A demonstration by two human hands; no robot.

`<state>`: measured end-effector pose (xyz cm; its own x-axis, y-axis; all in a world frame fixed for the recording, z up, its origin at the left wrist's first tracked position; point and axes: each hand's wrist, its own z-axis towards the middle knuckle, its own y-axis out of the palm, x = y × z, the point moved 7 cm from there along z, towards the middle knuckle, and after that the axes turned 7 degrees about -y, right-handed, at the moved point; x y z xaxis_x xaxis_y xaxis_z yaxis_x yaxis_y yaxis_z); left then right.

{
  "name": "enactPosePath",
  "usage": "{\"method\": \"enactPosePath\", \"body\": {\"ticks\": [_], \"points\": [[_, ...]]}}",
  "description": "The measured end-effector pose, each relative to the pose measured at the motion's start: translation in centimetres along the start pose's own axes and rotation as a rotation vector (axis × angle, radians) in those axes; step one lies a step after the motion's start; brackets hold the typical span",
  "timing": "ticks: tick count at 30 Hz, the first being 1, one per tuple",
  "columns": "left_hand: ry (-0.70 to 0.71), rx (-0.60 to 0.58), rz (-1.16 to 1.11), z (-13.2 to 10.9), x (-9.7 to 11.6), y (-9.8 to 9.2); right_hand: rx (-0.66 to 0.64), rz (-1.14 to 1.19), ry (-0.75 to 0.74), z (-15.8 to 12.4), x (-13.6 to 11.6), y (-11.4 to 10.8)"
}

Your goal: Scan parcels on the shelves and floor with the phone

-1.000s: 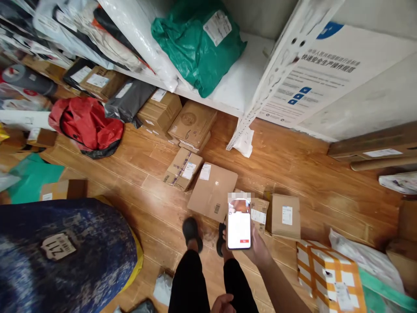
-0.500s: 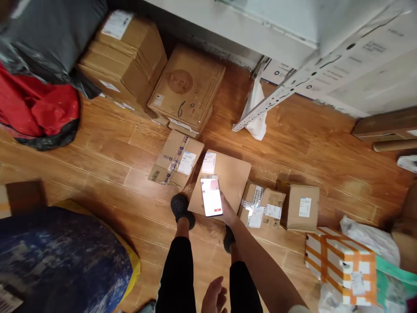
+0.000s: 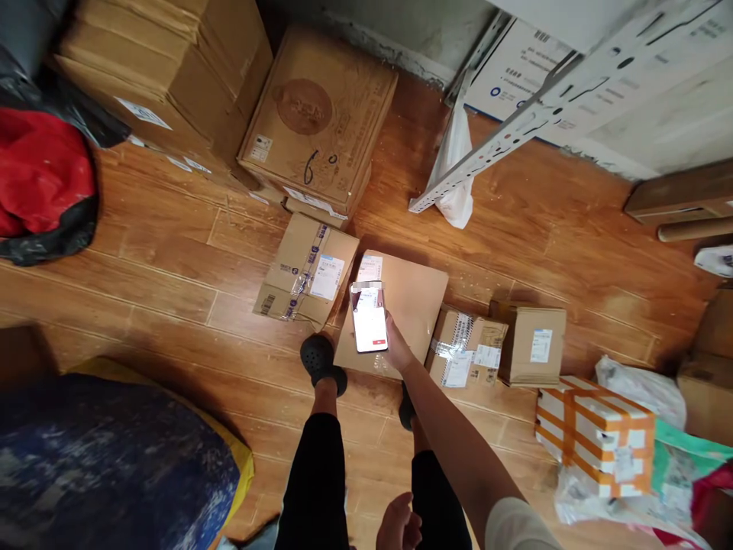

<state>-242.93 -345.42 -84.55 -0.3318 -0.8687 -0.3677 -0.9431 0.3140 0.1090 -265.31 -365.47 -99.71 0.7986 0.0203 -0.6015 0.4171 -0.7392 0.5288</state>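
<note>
My right hand is closed around the edge of a smartphone with a lit screen. The phone hangs over a flat cardboard box on the floor and covers part of its white label. A red button shows near the screen's bottom. My left hand is low at the bottom edge, partly cut off, with fingers curled and nothing seen in them. Left of the flat box lies a taped carton with a label. A smaller taped box is on its right.
A labelled box and an orange-taped white parcel stand at right. Bigger cartons sit at upper left. A perforated metal shelf post reaches the floor beside a white bag. A large blue sack fills the lower left.
The view has shifted, bringing the shelf post and big cartons closer. The phone has moved slightly up, and its screen now shows the label. My left hand has moved right and lower.
</note>
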Motion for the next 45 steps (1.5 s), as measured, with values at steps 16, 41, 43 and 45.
{"method": "enactPosePath", "body": {"ticks": [16, 41, 43, 45], "points": [[-0.015, 0.064, -0.005, -0.6, 0.2, 0.9, -0.045, -0.004, 0.023, -0.3, -1.1, 0.9], [-0.079, 0.075, -0.115, 0.9, -1.0, 1.1, -0.304, -0.051, 0.123, -5.4, -2.9, 5.6], [-0.08, 0.076, -0.123, 1.0, -1.2, 1.1, -0.325, -0.088, 0.122, -5.5, -2.2, 5.7], [-0.079, 0.077, -0.129, 1.1, -1.2, 1.1, -0.35, -0.108, 0.142, -5.9, -1.4, 5.9]]}}
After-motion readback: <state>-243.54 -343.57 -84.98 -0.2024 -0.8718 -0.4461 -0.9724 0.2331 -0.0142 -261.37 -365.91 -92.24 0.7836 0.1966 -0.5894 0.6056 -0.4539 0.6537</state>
